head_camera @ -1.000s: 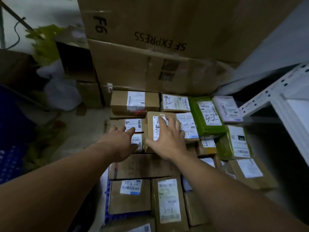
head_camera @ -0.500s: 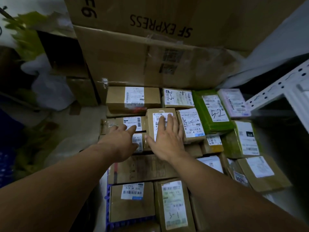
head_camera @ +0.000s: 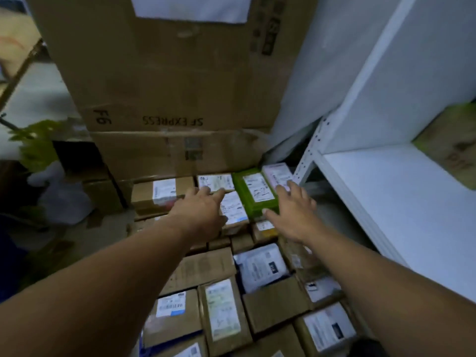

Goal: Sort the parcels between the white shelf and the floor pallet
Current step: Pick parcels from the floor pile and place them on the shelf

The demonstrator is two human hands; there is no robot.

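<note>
Both hands reach out with straight fingers, gripping nothing; the left hand (head_camera: 202,215) lies over a white-labelled parcel (head_camera: 233,208); the right hand (head_camera: 293,215) spreads along the green parcel (head_camera: 255,194), thumb at its near corner, probably to lift it onto the white shelf (head_camera: 386,202) just beside; the parcels sit label-up, apparently for reading.
</note>
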